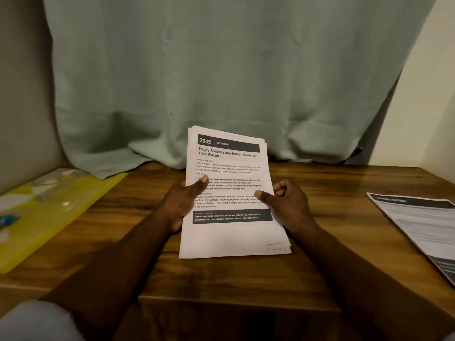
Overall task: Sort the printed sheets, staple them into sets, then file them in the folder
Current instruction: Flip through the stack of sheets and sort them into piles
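Observation:
A stack of printed sheets [229, 232] is held tilted up over the middle of the wooden table [221, 279]; the top page is headed "2945 BEDROOM". My left hand [179, 205] grips the stack's left edge, thumb lying across the text. My right hand [286, 205] pinches the right edge with its thumb on the page and the other fingers curled beside it. A yellow folder [56, 217] lies at the table's left. A blue object [6, 221], perhaps the stapler, sits at the far left edge, mostly cut off.
More printed sheets [423, 227] lie at the table's right edge. Clear plastic and white paper scraps [49, 190] rest on the yellow folder. A pale green cloth [221, 82] hangs behind the table and drapes onto its back edge.

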